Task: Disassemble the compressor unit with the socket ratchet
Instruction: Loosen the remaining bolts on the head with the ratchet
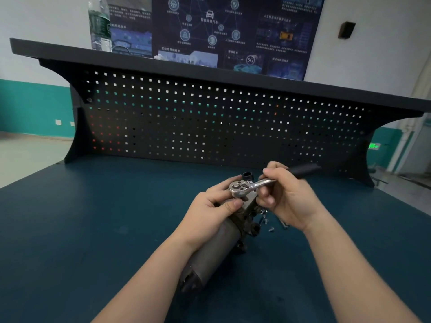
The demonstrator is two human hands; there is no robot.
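The grey cylindrical compressor unit (214, 250) lies on the blue workbench, running from near me up to the middle. My left hand (210, 210) grips its upper end, thumb pressed just under the ratchet head. The chrome socket ratchet (242, 187) sits head-down on top of the unit, and its black handle (303, 170) points right and away. My right hand (286, 197) holds the ratchet's shank close to the head. The socket under the head is hidden.
Several small loose screws (268, 223) lie on the bench (93, 229) just right of the unit. A black pegboard back panel (210, 120) with a shelf on top stands behind. A plastic water bottle (99, 24) stands on the shelf at the left.
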